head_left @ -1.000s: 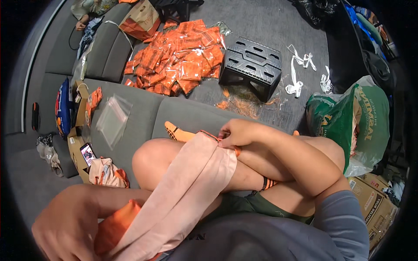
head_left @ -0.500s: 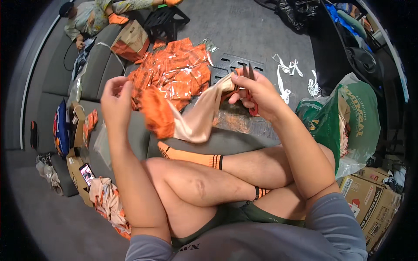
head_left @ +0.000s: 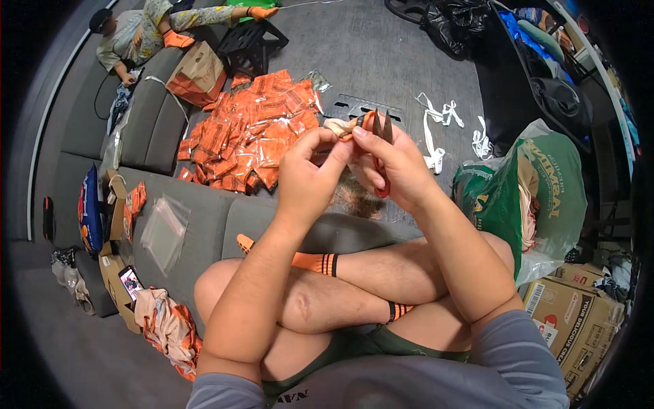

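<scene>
My left hand (head_left: 308, 178) pinches a bunched cream and orange sock (head_left: 338, 127) between thumb and fingers. Opposite it, my right hand (head_left: 400, 169) grips the sock's dark-banded end while also holding scissors (head_left: 383, 128). The scissors' dark blades point away from me, slightly parted, and a red handle shows below the fingers. Both hands meet above the sofa's front edge, beyond my crossed legs. Most of the sock is hidden behind my fingers.
Orange packets (head_left: 252, 136) form a shiny heap on the floor ahead. Clear plastic sleeves (head_left: 165, 232) lie on the sofa at left, near a phone (head_left: 129, 281) and heaped cream-orange socks (head_left: 167, 320). A green bag (head_left: 487, 194) and carton (head_left: 569, 320) stand right. Another person (head_left: 139, 41) reclines far left.
My left hand has moved right and taken hold of the sock beside my right hand. The sock, which hung loose and swinging, is now gathered between both hands.
</scene>
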`<action>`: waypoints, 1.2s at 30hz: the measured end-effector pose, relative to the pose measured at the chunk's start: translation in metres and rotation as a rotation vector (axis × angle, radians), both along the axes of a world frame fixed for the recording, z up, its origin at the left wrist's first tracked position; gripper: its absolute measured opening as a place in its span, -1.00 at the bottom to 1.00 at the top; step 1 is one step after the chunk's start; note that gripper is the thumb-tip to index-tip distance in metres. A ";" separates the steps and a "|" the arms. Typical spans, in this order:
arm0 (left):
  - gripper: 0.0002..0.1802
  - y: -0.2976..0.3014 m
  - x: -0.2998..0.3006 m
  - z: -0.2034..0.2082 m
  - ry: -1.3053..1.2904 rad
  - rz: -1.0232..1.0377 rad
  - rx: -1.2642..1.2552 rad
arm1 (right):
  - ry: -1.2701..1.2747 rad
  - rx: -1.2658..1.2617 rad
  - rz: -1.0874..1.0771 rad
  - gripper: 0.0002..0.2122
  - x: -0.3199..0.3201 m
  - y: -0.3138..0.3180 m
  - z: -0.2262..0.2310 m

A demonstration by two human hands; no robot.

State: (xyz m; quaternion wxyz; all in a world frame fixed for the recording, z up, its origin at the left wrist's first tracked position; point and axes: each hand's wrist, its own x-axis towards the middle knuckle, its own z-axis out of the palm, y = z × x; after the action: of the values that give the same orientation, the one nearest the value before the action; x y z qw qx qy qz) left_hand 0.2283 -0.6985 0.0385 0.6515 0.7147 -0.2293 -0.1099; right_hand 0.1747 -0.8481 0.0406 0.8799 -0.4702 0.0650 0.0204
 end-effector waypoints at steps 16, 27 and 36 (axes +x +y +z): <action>-0.88 0.028 0.020 0.031 0.565 -0.079 -0.540 | -0.211 -0.817 -0.162 -0.81 0.010 0.006 -0.025; -0.79 0.060 0.046 0.031 0.563 -0.139 -0.607 | 0.165 -0.059 -0.026 -0.84 0.011 -0.005 -0.031; -0.62 0.077 0.052 0.032 0.837 -0.347 -0.820 | -0.141 0.899 0.127 -0.88 0.009 -0.028 -0.024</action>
State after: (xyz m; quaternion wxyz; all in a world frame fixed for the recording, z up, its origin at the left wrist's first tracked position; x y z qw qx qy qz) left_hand 0.2798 -0.6214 0.0701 0.8811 0.2539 -0.0903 -0.3887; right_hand 0.1836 -0.8764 0.0171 0.9959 -0.0452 -0.0393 0.0681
